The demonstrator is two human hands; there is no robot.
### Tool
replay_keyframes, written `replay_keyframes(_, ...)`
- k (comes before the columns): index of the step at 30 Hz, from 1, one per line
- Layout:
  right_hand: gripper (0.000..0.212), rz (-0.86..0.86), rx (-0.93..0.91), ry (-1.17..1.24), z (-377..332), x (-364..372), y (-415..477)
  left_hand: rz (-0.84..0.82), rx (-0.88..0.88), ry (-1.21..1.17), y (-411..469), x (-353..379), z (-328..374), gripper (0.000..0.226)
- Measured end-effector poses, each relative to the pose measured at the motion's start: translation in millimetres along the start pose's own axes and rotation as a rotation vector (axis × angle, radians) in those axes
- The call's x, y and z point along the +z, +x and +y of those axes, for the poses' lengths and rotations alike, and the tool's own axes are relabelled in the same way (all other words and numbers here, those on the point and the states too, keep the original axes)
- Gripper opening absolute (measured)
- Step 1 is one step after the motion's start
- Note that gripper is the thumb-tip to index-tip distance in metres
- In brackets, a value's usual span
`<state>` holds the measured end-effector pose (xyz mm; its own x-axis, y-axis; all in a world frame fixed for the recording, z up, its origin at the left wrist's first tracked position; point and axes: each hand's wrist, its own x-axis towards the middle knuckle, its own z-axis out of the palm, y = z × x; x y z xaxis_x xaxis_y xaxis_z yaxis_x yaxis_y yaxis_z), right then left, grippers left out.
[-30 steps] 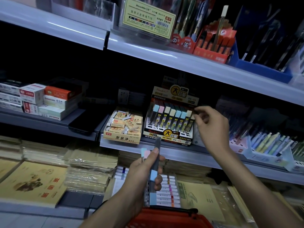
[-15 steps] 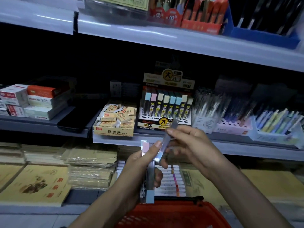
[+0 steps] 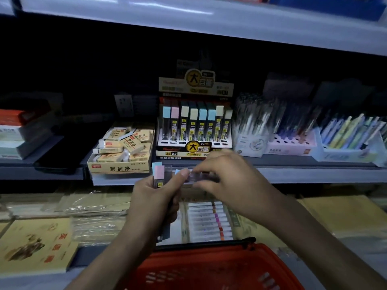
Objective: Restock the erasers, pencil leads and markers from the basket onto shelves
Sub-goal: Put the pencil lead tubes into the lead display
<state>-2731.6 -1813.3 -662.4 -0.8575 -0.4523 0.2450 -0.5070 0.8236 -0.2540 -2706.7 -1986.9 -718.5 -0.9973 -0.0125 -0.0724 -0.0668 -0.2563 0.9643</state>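
**Pencil leads sorted by hand below the display box**

A small bundle of pencil lead cases is gripped upright in the left hand, caps up, so that single cases can be drawn off. One lead case is pinched sideways between the thumb and fingertips of the right hand, just in front of the shelf edge. The lead display box is seen directly behind, with what appear to be free slots in its front row, judged the likely destination. The eraser box is set beside it; the red basket is seen below the forearms.
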Motion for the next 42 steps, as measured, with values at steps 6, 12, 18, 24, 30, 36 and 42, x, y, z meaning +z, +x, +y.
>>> replay_keyframes(6,0.014,0.269,0.199,0.210,15.8,-25.2,9.4,-0.046,-0.087,-0.112,4.4,-0.6,-4.7,0.034)
replay_keyframes(12,0.030,0.619,0.376,0.547,48.7,-40.8,16.4,-0.065,-0.129,-0.104,0.0,-6.3,-10.4,0.034)
replay_keyframes(18,0.030,0.743,0.430,0.464,69.3,-21.4,34.6,-0.042,-0.150,-0.060,-2.7,-10.6,-16.8,0.023)
replay_keyframes(24,0.031,0.703,0.453,0.352,80.7,-19.3,43.7,-0.002,-0.167,-0.053,0.3,-13.8,-18.0,0.033)
replay_keyframes(30,0.034,0.632,0.411,0.195,74.4,-21.1,49.0,0.005,-0.172,-0.051,3.4,-16.3,-19.6,0.030)
replay_keyframes(36,0.032,0.565,0.310,0.003,64.6,-25.4,51.5,0.001,-0.172,-0.039,5.2,-18.3,-20.5,0.032)
replay_keyframes(42,0.034,0.513,0.273,-0.080,65.8,-21.1,56.2,-0.001,-0.174,-0.041,4.6,-17.4,-20.2,0.031)
